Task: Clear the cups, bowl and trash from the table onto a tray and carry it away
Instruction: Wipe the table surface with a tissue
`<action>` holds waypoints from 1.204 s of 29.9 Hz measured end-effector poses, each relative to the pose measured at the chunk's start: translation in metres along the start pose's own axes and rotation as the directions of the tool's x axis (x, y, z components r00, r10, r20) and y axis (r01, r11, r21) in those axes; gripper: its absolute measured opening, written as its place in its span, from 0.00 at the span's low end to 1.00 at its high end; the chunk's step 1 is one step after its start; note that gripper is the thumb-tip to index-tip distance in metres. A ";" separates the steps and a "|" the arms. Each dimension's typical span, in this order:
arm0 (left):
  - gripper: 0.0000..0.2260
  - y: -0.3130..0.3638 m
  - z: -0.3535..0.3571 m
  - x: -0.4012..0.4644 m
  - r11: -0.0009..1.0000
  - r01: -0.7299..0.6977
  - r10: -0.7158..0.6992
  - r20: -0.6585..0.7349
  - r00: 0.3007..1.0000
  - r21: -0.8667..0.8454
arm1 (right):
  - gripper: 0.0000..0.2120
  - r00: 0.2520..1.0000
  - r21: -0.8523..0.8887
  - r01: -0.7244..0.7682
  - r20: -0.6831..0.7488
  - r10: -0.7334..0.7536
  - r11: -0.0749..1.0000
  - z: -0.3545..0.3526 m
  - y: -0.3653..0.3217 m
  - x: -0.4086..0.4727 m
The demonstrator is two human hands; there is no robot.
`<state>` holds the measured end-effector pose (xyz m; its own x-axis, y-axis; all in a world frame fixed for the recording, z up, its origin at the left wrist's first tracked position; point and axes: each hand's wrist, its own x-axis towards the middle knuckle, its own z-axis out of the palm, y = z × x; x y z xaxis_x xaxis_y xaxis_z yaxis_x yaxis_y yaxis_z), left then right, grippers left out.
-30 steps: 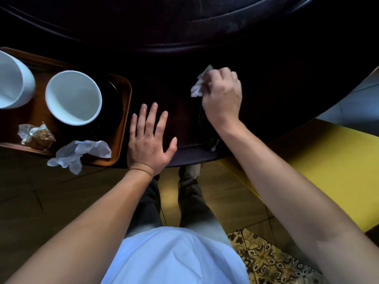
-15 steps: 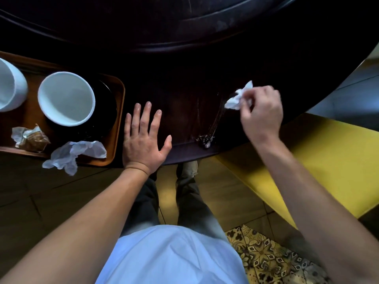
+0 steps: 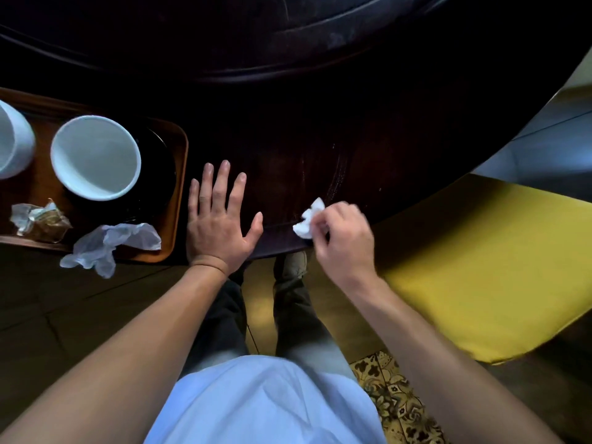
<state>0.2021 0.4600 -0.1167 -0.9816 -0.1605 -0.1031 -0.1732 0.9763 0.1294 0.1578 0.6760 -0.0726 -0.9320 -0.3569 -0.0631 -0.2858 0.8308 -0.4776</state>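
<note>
Right hand (image 3: 344, 233) pinches crumpled white tissue (image 3: 308, 220) at near edge of dark table (image 3: 320, 129), likely wiping crumbs off. Left hand (image 3: 217, 224) flat, empty, bracing beside tray (image 3: 179, 174). White cup (image 3: 96, 157), wrapper (image 3: 40, 219), clear plastic glove (image 3: 109, 245) already on tray.

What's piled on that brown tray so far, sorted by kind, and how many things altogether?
White cups: 2, one whole and one cut off by the frame's left edge
Dark dish under the whole cup: 1
Crumpled wrapper: 1
Crumpled clear plastic: 1
Total on the tray: 5
</note>
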 end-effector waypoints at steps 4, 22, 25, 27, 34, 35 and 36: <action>0.32 0.000 0.000 -0.001 1.000 0.002 -0.002 0.001 1.000 0.007 | 0.06 0.969 -0.028 -0.109 -0.227 0.100 0.994 -0.026 0.038 0.076; 0.32 0.000 0.001 0.000 1.000 -0.004 0.004 0.005 1.000 0.004 | 0.04 0.996 0.091 0.081 0.036 -0.084 0.993 -0.001 0.000 0.001; 0.32 0.000 0.002 -0.001 1.000 -0.007 0.007 -0.003 1.000 0.002 | 0.03 0.994 0.128 0.045 -0.103 -0.032 0.991 -0.018 0.002 0.040; 0.32 -0.001 0.002 -0.002 1.000 -0.007 0.007 -0.003 1.000 0.001 | 0.04 0.977 0.102 0.050 -0.213 -0.027 0.994 -0.024 0.001 0.078; 0.32 -0.001 0.002 -0.002 1.000 -0.007 0.007 -0.005 1.000 -0.001 | 0.08 0.984 -0.077 0.121 -0.120 -0.130 0.990 0.007 -0.004 0.114; 0.32 -0.001 0.003 -0.002 1.000 -0.007 0.007 -0.003 1.000 0.001 | 0.07 0.983 -0.076 0.144 -0.108 -0.151 0.987 0.008 -0.004 0.101; 0.32 -0.001 0.003 -0.001 1.000 -0.007 0.007 0.000 1.000 0.001 | 0.07 0.981 -0.066 0.163 -0.094 -0.169 0.984 0.009 -0.005 0.086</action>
<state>0.2038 0.4595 -0.1194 -0.9828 -0.1536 -0.1025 -0.1663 0.9776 0.1294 0.0812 0.6375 -0.0832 -0.8870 -0.4505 0.1012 -0.4483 0.7875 -0.4230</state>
